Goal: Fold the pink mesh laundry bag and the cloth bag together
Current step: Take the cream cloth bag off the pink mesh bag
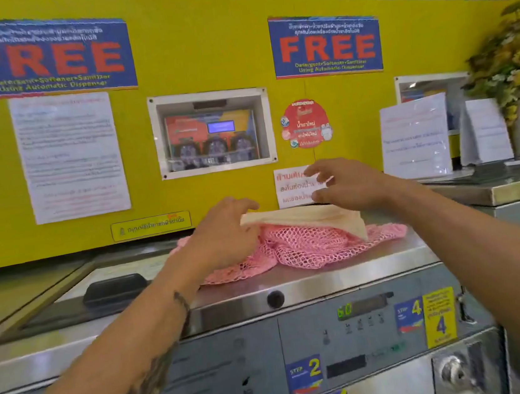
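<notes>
A bright yellow wall (221, 54) hung with blue "FREE" signs backs a row of steel washing machines, and the flat stainless top of the nearest one (343, 271) serves as the worktop. On it lies the pink open-weave mesh laundry bag (311, 249), rumpled and spread wide, with a cream-coloured flat cloth bag (313, 218) resting on top of it, its near corner drooping over the mesh on the right.

The left hand (223, 230) curls its fingers round the left end of the cloth bag, and looks to be gathering some of the mesh beneath it as well, though the hand hides that. The right hand (345, 183) hovers just above the far edge of the cloth bag with fingers spread and relaxed, holding nothing.

As I read it, the fold is only beginning: the two bags are stacked but the mesh is bunched and sticks out well past the cloth on both sides. To do this step well, the free hand should press down flat on the cloth to pin the pair while the other draws the loose mesh in under the cloth's outline. Mesh like this probably slides and springs back, so smoothing it before turning the edge over would keep the bundle tidy. The stack sits near the front lip of the worktop, above the control panel (365, 318), so a careless tug could drag it off.
</notes>
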The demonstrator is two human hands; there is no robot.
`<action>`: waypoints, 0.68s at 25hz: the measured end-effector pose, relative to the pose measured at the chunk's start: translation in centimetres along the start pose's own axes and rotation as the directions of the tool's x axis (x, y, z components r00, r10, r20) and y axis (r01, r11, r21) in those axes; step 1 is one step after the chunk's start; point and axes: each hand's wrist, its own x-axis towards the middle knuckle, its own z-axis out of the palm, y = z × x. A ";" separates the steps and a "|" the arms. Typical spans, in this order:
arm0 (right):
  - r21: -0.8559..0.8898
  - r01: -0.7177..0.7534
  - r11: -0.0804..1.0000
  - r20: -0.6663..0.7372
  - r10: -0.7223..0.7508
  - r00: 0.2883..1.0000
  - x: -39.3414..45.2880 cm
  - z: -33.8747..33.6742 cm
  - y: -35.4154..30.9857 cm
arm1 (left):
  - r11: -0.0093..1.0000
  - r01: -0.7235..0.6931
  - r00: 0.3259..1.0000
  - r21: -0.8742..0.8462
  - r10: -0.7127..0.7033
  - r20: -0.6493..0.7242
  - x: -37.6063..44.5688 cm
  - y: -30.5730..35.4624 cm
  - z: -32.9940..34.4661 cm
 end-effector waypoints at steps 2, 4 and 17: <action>-0.030 0.002 1.000 0.029 -0.001 1.000 2.6 0.7 2.0 | 0.995 -0.033 0.995 0.091 0.025 0.096 2.7 -0.4 1.2; -0.106 -0.001 0.994 0.134 0.016 0.991 6.1 1.9 4.5 | 0.987 -0.035 0.978 0.159 0.001 0.206 5.6 -1.1 2.0; 0.085 -0.015 0.996 0.241 -0.006 0.970 11.8 4.5 11.8 | 0.994 0.090 0.932 -0.065 -0.061 0.358 8.8 -0.8 3.9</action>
